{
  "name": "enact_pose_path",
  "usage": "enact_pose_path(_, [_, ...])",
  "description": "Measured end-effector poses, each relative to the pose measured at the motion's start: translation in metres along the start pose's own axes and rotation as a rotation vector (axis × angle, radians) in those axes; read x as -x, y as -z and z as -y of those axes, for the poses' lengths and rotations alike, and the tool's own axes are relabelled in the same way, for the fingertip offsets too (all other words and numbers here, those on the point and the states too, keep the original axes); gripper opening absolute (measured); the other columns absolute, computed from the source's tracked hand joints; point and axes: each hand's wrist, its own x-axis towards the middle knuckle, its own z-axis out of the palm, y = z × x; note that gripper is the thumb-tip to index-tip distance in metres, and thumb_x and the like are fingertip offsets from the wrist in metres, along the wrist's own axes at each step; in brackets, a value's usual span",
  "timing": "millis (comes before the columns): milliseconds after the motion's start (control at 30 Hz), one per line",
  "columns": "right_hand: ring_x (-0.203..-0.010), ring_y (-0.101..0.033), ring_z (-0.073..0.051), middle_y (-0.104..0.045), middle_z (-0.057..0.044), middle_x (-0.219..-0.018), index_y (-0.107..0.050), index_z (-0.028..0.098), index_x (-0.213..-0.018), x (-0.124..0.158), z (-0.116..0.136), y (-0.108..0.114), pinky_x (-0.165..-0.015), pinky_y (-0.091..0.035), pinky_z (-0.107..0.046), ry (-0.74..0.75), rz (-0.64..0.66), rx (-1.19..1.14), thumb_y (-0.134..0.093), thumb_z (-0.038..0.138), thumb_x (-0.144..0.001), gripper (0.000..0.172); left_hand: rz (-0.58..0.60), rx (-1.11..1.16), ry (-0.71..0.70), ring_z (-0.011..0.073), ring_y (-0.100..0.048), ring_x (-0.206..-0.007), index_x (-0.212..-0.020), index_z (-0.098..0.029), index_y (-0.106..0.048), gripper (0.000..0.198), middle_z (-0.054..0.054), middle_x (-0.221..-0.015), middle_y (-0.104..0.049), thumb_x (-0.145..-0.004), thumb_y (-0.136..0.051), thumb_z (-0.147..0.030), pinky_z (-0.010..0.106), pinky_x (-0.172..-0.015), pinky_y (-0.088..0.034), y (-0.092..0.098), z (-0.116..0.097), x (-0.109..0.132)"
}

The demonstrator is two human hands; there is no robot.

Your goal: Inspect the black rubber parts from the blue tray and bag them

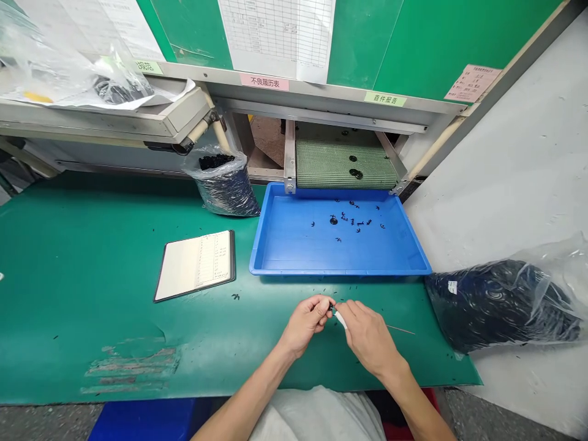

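My left hand (309,320) is closed in a pinch on a small black part (331,306), just in front of the blue tray. My right hand (367,334) meets it there, its fingers curled around. Below those fingers a small white piece (340,320) shows; I cannot tell whether it is a tool or a cover on the thumb. The blue tray (340,271) holds small black scraps and a round black part (334,221). A thin reddish stick or wire (400,329) extends to the right of my right hand.
A green conveyor belt (340,147) with round black parts ends above the tray. Left of it stands a bag of black pieces (225,187). An open notebook (195,266) lies on the green table (114,263). A large bag of black parts (500,303) sits at the right.
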Motion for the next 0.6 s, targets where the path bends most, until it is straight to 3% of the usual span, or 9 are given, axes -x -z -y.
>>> enact_pose_path(600, [-0.066, -0.048, -0.016, -0.055, 0.0, -0.071, -0.053, 0.021, -0.083, -0.002, -0.007, -0.013, -0.061, -0.029, -0.029, -0.002, -0.016, 0.046, -0.039, 0.002, -0.086, 0.024, 0.035, -0.198, -0.053, 0.0051, -0.029, -0.051, -0.089, -0.013, -0.062, 0.041, -0.003, -0.066, -0.047, -0.08, -0.055, -0.052, 0.023, -0.046, -0.018, 0.008, 0.001, -0.003])
